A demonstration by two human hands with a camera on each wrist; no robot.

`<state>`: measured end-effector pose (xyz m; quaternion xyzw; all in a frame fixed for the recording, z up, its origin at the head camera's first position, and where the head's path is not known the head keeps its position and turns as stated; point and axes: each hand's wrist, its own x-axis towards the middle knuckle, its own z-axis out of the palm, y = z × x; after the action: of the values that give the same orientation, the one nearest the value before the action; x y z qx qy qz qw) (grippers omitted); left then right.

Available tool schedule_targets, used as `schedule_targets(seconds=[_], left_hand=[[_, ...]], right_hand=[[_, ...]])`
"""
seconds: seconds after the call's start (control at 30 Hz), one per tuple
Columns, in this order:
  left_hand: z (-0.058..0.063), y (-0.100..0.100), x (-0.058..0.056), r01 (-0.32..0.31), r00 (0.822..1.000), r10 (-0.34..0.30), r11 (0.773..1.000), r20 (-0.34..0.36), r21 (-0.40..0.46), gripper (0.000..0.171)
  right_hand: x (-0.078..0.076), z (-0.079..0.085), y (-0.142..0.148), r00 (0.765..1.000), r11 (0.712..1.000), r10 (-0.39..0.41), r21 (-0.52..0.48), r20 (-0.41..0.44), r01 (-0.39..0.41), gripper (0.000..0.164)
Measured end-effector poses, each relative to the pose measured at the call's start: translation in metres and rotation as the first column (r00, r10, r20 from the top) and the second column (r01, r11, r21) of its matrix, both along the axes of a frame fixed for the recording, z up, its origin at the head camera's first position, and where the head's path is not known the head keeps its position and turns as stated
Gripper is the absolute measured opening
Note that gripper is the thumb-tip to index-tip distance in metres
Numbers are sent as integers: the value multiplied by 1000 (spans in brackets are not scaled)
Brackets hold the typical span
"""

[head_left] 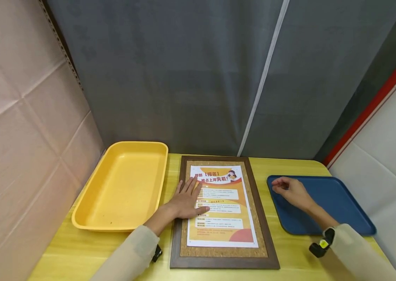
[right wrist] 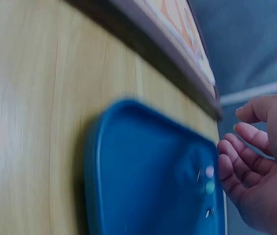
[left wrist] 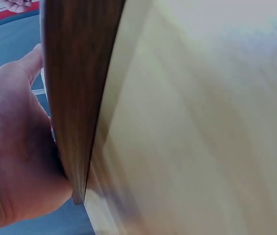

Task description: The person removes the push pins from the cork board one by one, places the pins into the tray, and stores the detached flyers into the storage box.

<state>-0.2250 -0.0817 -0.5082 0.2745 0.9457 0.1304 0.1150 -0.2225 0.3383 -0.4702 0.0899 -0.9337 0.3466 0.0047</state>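
Observation:
A cork board point(head_left: 263, 249) in a dark brown wooden frame lies on the table, with a printed orange and white poster point(head_left: 219, 234) on it. My left hand point(head_left: 185, 201) rests flat on the poster's left side, fingers spread, its heel over the frame's left edge. In the left wrist view, the palm lies along the brown frame point(left wrist: 74, 98). My right hand point(head_left: 293, 191) is over the left part of a blue tray point(head_left: 338, 207), fingers loosely bent. The right wrist view shows a gap between thumb and forefinger with nothing in it. Small pink and green pieces point(right wrist: 210, 187) lie in the tray.
At the left stands a deep yellow tray point(head_left: 124, 187). A grey curtain point(head_left: 184, 78) hangs behind the light wooden table point(head_left: 78, 253). Pale cloth walls point(head_left: 25, 136) close in both sides.

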Motion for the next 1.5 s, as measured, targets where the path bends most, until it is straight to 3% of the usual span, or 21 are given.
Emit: schedule_targets(seconds=[0.33, 0.43, 0.53, 0.63, 0.77, 0.87, 1.07, 1.2, 1.33, 1.4, 1.5], left_hand=[[11, 2, 1, -40, 999, 44, 992, -31, 120, 97], [17, 2, 0, -75, 996, 82, 978, -31, 193, 95], [23, 3, -1, -117, 993, 122, 951, 0, 287, 97], [28, 4, 1, -175, 985, 162, 907, 65, 383, 96], [34, 6, 4, -271, 962, 211, 822, 173, 502, 95], [35, 6, 6, -346, 937, 243, 754, 252, 558, 95], [38, 5, 12, -479, 868, 250, 648, 429, 592, 94], [39, 5, 16, -546, 818, 228, 597, 528, 588, 93], [38, 5, 20, -592, 775, 202, 563, 599, 576, 94], [37, 5, 21, -602, 764, 185, 551, 619, 578, 93], [37, 4, 22, -601, 762, 157, 531, 628, 597, 92]], right_hand=[[6, 7, -39, 997, 993, 79, -90, 20, -77, 35], [6, 7, -48, 995, 990, 90, -114, 53, -83, 39], [7, 7, -57, 992, 987, 95, -140, 88, -83, 43], [8, 7, -66, 990, 983, 92, -167, 108, -73, 45], [10, 6, -75, 989, 979, 91, -190, 115, -68, 44], [12, 5, -80, 988, 978, 90, -199, 123, -65, 45], [16, 5, -87, 985, 981, 55, -194, 166, -22, 51], [18, 5, -92, 981, 985, 30, -174, 192, 4, 55], [20, 3, -96, 976, 985, 13, -173, 220, 26, 57], [21, 3, -97, 974, 983, 10, -183, 226, 33, 57], [22, 2, -99, 973, 980, 15, -197, 231, 31, 56]])
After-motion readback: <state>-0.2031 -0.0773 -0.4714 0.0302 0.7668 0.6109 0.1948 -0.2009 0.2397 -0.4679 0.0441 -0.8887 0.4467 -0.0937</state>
